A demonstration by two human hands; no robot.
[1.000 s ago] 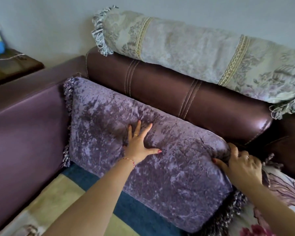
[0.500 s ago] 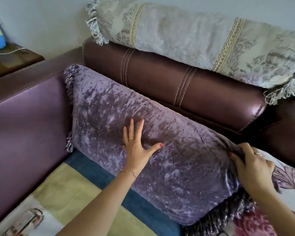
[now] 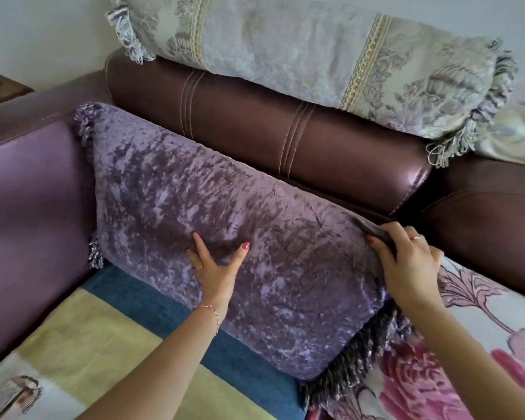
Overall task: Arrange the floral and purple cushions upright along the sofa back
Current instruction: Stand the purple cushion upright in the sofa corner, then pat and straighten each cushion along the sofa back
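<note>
head view: left hand (image 3: 214, 268) slid lower, pressed flat on purple cushion (image 3: 225, 231); right hand (image 3: 406, 262) kept pinching its corner; cushion upright against sofa back (image 3: 285, 140), floral cushion (image 3: 482, 344) next.

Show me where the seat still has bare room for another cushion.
Free: the striped seat cover, between the purple armrest and the purple cushion. Crowded: to the right, where the floral cushion lies against the purple cushion's fringe.
</note>
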